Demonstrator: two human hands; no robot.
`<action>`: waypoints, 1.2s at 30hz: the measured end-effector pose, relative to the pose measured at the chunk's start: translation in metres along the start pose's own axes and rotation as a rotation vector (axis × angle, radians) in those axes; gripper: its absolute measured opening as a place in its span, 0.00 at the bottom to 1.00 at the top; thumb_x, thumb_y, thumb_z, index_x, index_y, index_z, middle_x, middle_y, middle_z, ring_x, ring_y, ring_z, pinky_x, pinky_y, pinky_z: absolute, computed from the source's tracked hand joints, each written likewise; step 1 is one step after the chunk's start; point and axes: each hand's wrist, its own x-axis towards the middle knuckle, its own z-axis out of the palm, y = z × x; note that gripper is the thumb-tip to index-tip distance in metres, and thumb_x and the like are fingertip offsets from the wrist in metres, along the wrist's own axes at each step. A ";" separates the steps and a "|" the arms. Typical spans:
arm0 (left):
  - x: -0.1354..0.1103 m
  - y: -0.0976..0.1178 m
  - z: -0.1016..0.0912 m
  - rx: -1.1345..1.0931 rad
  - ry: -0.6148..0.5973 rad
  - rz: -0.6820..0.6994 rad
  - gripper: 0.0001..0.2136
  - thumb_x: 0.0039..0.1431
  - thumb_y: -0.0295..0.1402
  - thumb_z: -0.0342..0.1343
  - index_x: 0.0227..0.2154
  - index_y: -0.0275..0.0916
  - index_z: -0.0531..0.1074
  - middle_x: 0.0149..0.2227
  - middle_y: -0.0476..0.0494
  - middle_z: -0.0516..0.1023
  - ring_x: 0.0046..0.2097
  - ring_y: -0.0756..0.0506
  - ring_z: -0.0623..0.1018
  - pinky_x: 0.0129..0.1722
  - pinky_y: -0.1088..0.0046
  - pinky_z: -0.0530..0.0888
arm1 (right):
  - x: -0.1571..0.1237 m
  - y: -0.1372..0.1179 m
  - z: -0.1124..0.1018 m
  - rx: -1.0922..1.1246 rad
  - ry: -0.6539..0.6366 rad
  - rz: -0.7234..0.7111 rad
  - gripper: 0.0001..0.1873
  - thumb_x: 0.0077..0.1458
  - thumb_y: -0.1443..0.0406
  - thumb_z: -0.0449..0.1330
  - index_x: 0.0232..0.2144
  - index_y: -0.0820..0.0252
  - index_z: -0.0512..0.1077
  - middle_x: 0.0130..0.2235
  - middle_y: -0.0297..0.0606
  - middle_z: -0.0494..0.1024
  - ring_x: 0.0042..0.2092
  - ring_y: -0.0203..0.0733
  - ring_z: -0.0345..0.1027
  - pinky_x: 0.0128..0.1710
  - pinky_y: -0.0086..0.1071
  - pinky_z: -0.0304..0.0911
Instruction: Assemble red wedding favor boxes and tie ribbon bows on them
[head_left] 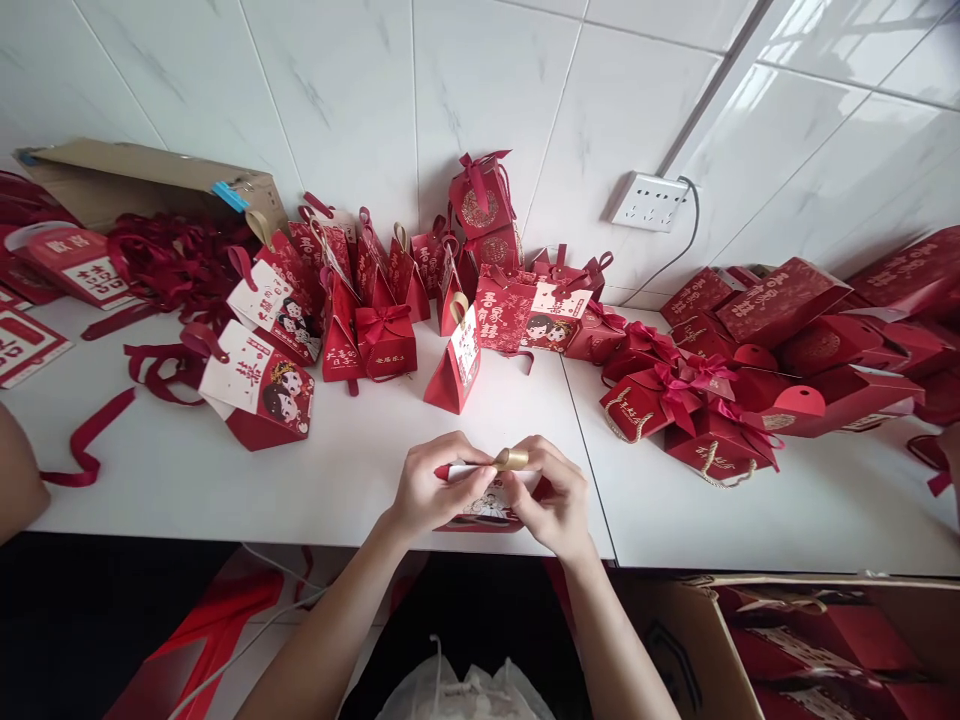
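A red and white gift box (487,505) with a printed cartoon couple stands on the table right in front of me. At its top, a gold ribbon loop (513,459) sticks up between my hands. My left hand (441,482) pinches the ribbon's base and the box's top edge with thumb and fingers. My right hand (547,490) closes on the other side of the loop, its thumb near the left thumb. The fingers cover much of the box's upper part. Just beyond stands a finished-looking triangular box (457,365) with its own gold loop.
Several red gift boxes (386,340) stand along the tiled wall. Loose red ribbons (172,260) spill from a cardboard box (150,175) at left. More boxes (720,440) lie at right, below a power strip (652,202). A carton (720,650) sits below the table at lower right. Another person's arm (15,470) shows at left.
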 end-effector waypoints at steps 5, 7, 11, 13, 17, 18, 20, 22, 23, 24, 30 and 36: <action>-0.002 -0.001 -0.001 -0.059 -0.022 -0.075 0.05 0.53 0.30 0.58 0.24 0.37 0.71 0.21 0.49 0.74 0.22 0.52 0.72 0.22 0.79 0.70 | -0.001 0.002 -0.002 0.057 -0.048 0.090 0.05 0.54 0.68 0.58 0.27 0.59 0.71 0.25 0.33 0.69 0.25 0.34 0.62 0.22 0.28 0.58; -0.001 -0.001 -0.002 -0.098 -0.053 -0.084 0.04 0.50 0.30 0.59 0.25 0.37 0.70 0.22 0.50 0.73 0.23 0.52 0.72 0.22 0.78 0.70 | 0.000 0.003 -0.003 0.050 -0.077 0.101 0.04 0.54 0.68 0.58 0.28 0.59 0.71 0.25 0.33 0.69 0.26 0.34 0.63 0.23 0.28 0.58; 0.000 -0.002 -0.003 -0.134 -0.063 -0.077 0.04 0.49 0.27 0.59 0.24 0.37 0.68 0.22 0.51 0.70 0.22 0.53 0.70 0.21 0.78 0.68 | 0.000 0.004 -0.003 0.029 -0.076 0.097 0.03 0.53 0.68 0.58 0.27 0.59 0.68 0.25 0.32 0.69 0.26 0.34 0.62 0.24 0.28 0.58; 0.001 -0.001 -0.003 -0.126 -0.054 -0.083 0.04 0.49 0.27 0.58 0.24 0.37 0.68 0.21 0.51 0.70 0.22 0.53 0.71 0.21 0.79 0.68 | -0.001 0.005 -0.002 0.031 -0.067 0.101 0.04 0.52 0.68 0.58 0.26 0.59 0.66 0.25 0.31 0.68 0.25 0.33 0.61 0.24 0.28 0.57; 0.000 0.000 -0.003 -0.086 -0.054 -0.122 0.05 0.50 0.28 0.59 0.23 0.36 0.69 0.21 0.51 0.71 0.21 0.53 0.71 0.21 0.79 0.67 | 0.000 0.005 -0.003 0.043 -0.094 0.138 0.05 0.52 0.69 0.58 0.25 0.59 0.66 0.25 0.30 0.66 0.25 0.32 0.59 0.23 0.26 0.55; 0.001 0.001 -0.002 -0.083 -0.053 -0.129 0.05 0.51 0.29 0.59 0.22 0.36 0.69 0.20 0.51 0.71 0.21 0.53 0.70 0.20 0.79 0.67 | 0.000 0.005 -0.003 0.047 -0.104 0.152 0.05 0.52 0.68 0.58 0.25 0.59 0.66 0.25 0.30 0.65 0.24 0.32 0.58 0.21 0.26 0.53; 0.001 0.001 -0.001 -0.088 -0.047 -0.134 0.06 0.51 0.30 0.59 0.22 0.36 0.69 0.20 0.51 0.71 0.21 0.53 0.69 0.20 0.79 0.66 | 0.000 0.006 -0.004 0.052 -0.117 0.161 0.05 0.53 0.68 0.57 0.25 0.59 0.66 0.25 0.29 0.64 0.23 0.31 0.56 0.20 0.25 0.52; 0.000 0.001 -0.002 -0.091 -0.053 -0.138 0.06 0.53 0.30 0.58 0.23 0.36 0.69 0.21 0.51 0.71 0.22 0.53 0.70 0.22 0.78 0.68 | -0.002 0.008 -0.006 0.059 -0.131 0.141 0.04 0.55 0.68 0.57 0.28 0.58 0.67 0.26 0.30 0.66 0.24 0.32 0.58 0.22 0.26 0.55; -0.002 -0.001 -0.003 -0.092 -0.066 -0.146 0.05 0.53 0.30 0.57 0.24 0.37 0.70 0.22 0.50 0.72 0.23 0.52 0.71 0.24 0.77 0.69 | -0.005 0.009 -0.007 0.072 -0.135 0.132 0.01 0.55 0.67 0.58 0.31 0.57 0.67 0.28 0.31 0.68 0.27 0.33 0.61 0.24 0.27 0.58; -0.006 -0.003 -0.005 -0.093 -0.084 -0.160 0.04 0.54 0.31 0.57 0.26 0.37 0.70 0.25 0.49 0.73 0.26 0.51 0.73 0.27 0.76 0.71 | -0.009 0.011 -0.008 0.088 -0.137 0.128 0.07 0.54 0.67 0.59 0.37 0.56 0.67 0.31 0.33 0.70 0.30 0.35 0.65 0.28 0.28 0.62; -0.051 -0.028 -0.026 0.049 -0.285 -0.487 0.41 0.42 0.39 0.66 0.59 0.43 0.55 0.57 0.35 0.65 0.57 0.33 0.67 0.51 0.56 0.71 | -0.041 0.022 -0.018 0.167 -0.111 0.395 0.17 0.53 0.63 0.62 0.46 0.55 0.67 0.45 0.42 0.74 0.45 0.45 0.70 0.43 0.38 0.67; -0.051 -0.001 -0.014 0.096 -0.286 -0.565 0.36 0.50 0.36 0.61 0.60 0.44 0.49 0.53 0.36 0.66 0.55 0.38 0.70 0.53 0.56 0.71 | -0.052 0.031 -0.026 0.656 0.370 0.592 0.18 0.44 0.55 0.68 0.37 0.53 0.71 0.38 0.38 0.78 0.43 0.48 0.73 0.46 0.45 0.67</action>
